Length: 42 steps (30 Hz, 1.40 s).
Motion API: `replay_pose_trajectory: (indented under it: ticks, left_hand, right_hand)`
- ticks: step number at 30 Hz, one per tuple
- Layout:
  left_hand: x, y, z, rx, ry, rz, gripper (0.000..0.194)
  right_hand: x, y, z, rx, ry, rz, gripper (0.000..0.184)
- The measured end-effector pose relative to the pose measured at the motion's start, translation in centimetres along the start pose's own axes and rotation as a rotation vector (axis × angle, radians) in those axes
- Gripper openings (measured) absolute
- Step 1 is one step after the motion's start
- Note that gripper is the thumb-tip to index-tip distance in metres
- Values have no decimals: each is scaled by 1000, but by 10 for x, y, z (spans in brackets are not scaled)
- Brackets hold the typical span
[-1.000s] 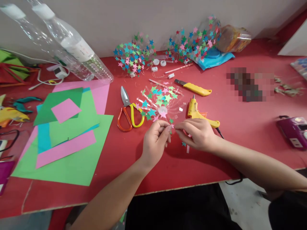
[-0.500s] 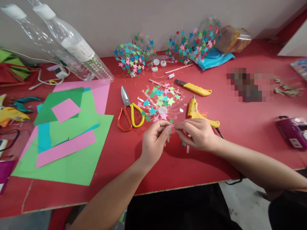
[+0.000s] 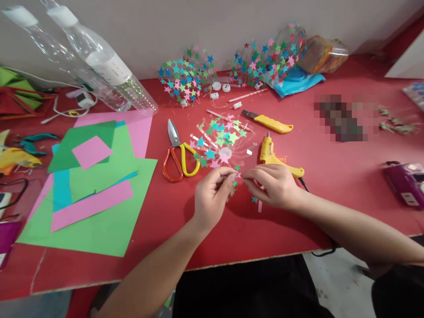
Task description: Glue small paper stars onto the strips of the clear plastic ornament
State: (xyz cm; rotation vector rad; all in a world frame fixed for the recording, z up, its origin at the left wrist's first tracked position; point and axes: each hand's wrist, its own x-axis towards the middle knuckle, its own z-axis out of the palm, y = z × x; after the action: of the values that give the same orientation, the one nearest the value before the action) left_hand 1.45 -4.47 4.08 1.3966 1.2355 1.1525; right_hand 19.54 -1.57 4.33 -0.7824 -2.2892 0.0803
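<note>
A small pink paper star (image 3: 238,175) shows at the fingertips of my left hand (image 3: 212,194), which is closed in a pinch on it. Just to its right, my right hand (image 3: 276,185) has thumb and fingers pressed together; whatever they hold, if anything, is hidden. In front of both hands spreads a bottle cut into clear strips, its round middle (image 3: 225,153) ringed with green, blue and pink stars (image 3: 210,153). Scissors (image 3: 180,154) with one red and one yellow handle lie left of it. Right of it rests a yellow glue gun (image 3: 269,152), close to my right hand.
Coloured paper sheets (image 3: 132,221) cover the left side, with plastic bottles (image 3: 109,66) behind. A yellow-handled cutter (image 3: 271,123) lies beyond the glue gun. Two star-covered clear pieces (image 3: 182,75) stand against the wall. A purple box (image 3: 406,183) sits far right.
My fingertips have drawn slightly apart, and the pink star shows more plainly between them. The things on the table have stayed put.
</note>
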Motion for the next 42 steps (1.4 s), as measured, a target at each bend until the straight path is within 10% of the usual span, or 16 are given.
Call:
replay_pose_trajectory:
  ticks: [24, 42]
  left_hand:
    - [-8, 1, -7, 357, 190, 404, 28]
    - [-4, 0, -24, 321, 132, 533, 23]
  right_hand:
    - [1, -5, 4, 149, 79, 217, 11]
    - [-1, 3, -8, 31, 50, 35, 12]
